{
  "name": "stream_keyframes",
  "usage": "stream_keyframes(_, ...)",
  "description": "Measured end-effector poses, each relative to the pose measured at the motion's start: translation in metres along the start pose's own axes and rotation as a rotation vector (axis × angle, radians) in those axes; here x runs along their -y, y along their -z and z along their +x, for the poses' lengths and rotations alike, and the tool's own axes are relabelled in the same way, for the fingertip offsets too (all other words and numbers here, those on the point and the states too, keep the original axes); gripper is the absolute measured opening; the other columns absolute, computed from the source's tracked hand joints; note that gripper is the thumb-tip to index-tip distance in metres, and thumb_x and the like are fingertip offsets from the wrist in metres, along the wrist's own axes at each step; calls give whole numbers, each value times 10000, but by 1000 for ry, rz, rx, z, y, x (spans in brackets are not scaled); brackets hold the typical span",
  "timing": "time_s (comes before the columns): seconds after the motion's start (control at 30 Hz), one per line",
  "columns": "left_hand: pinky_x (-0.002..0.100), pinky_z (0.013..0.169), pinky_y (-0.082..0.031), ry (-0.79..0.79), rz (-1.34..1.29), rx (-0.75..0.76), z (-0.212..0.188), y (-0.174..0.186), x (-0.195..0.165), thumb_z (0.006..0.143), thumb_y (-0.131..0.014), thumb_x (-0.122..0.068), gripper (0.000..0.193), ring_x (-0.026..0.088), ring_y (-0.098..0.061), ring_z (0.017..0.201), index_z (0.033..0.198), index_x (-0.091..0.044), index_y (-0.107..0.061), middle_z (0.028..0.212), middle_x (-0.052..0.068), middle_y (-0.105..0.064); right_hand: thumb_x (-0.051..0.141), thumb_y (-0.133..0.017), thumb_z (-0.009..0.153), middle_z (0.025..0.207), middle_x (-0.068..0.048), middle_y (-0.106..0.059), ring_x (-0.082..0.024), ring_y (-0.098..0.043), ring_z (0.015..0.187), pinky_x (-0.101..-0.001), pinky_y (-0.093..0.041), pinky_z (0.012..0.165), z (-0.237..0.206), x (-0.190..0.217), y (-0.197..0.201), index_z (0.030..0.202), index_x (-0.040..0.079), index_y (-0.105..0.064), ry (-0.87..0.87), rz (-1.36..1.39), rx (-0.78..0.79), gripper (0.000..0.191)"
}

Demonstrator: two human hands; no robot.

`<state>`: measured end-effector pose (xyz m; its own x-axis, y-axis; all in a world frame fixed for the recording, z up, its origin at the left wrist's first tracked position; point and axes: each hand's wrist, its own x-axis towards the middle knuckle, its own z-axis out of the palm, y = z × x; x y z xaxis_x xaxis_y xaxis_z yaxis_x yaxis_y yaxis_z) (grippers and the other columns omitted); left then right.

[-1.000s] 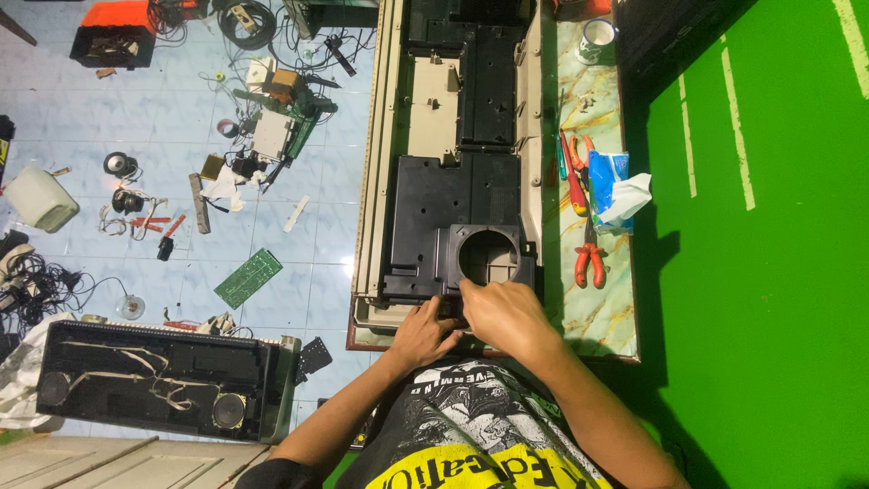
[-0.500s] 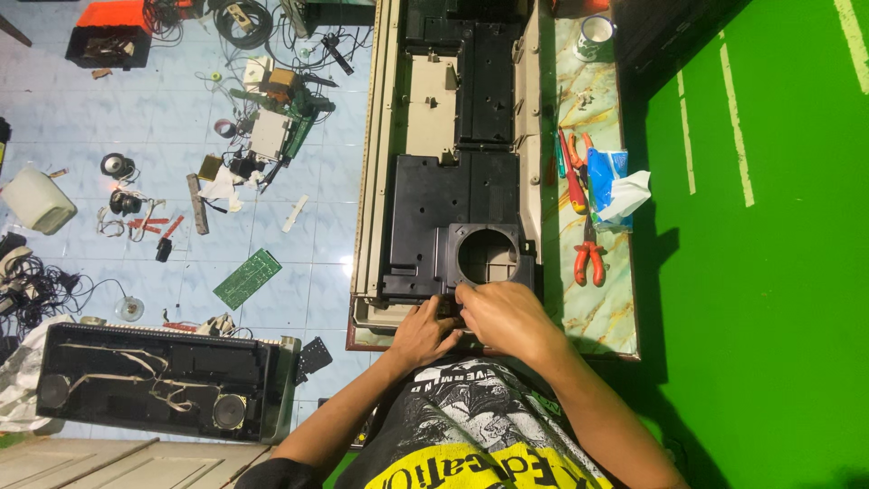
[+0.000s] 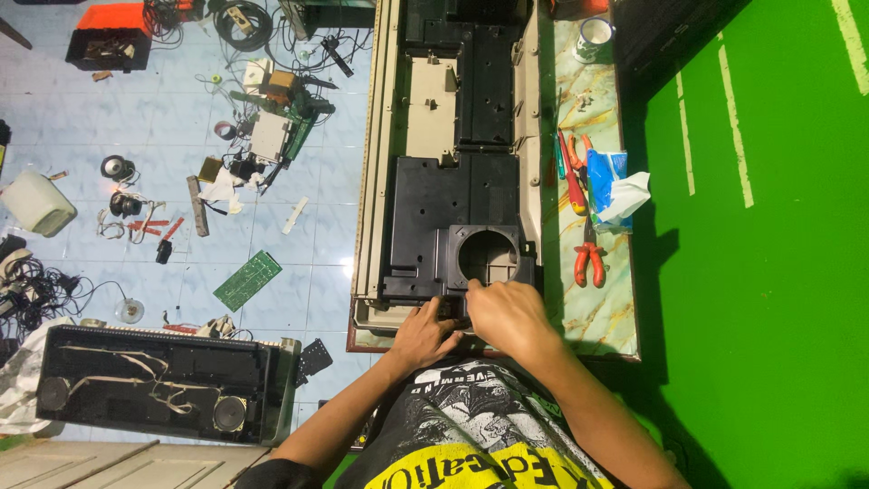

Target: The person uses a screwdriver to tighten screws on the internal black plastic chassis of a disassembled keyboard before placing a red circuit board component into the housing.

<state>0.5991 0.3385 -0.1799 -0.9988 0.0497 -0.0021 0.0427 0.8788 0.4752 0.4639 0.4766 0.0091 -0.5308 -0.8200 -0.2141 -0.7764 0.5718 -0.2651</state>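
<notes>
A long black and beige plastic casing (image 3: pixel 453 190) lies on a narrow marble-patterned bench (image 3: pixel 597 308). At its near end sits a black square bracket with a round hole (image 3: pixel 487 256). My left hand (image 3: pixel 424 332) rests on the casing's near edge, fingers curled against it. My right hand (image 3: pixel 505 312) presses on the bracket's near edge just below the round hole, fingers bent over it. What the fingertips pinch is hidden.
Red-handled pliers (image 3: pixel 588 263), a screwdriver (image 3: pixel 572 177) and a blue packet with tissue (image 3: pixel 611 186) lie on the bench's right side, a tape roll (image 3: pixel 593 36) farther off. Left, the tiled floor holds a green circuit board (image 3: pixel 247 281), cables, parts and a black speaker panel (image 3: pixel 154 385).
Both hands have stayed at the bracket's near edge, with only slight shifts of the fingers.
</notes>
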Motion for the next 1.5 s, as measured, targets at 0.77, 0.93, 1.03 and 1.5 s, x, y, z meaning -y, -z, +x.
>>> stream_keyframes(0.77,483,953,-447,22,-15,37,1,2,-1,969,-549,-491,432,366,-544,1168,1154,-172,-773,1274,260,-524,283,-698,876,764,-199,-712,-412,-710,742,-500,-557,637,-6,3,21,883,15,-683,120,106,-38,268)
stream_keyframes(0.93,479,971,-445,38,-20,73,1,2,-1,970,-543,-491,437,358,-544,1183,1141,-161,-773,1290,243,-526,390,-574,1008,640,-202,-693,-388,-714,650,-489,-563,607,-3,4,12,892,31,-680,-75,23,-6,391)
stream_keyframes(1.03,481,977,-441,35,-2,65,2,3,-1,972,-549,-492,445,365,-540,1188,1133,-143,-775,1294,258,-518,289,-550,987,625,-191,-685,-385,-707,609,-490,-557,569,1,0,4,896,42,-680,9,22,-75,293)
stream_keyframes(1.5,477,929,-446,-12,-44,-26,1,8,-4,945,-577,-457,402,363,-552,1128,1152,-185,-787,1237,239,-543,175,-728,803,725,-201,-682,-429,-673,701,-515,-510,592,-5,-5,16,949,-19,-603,321,245,-181,274)
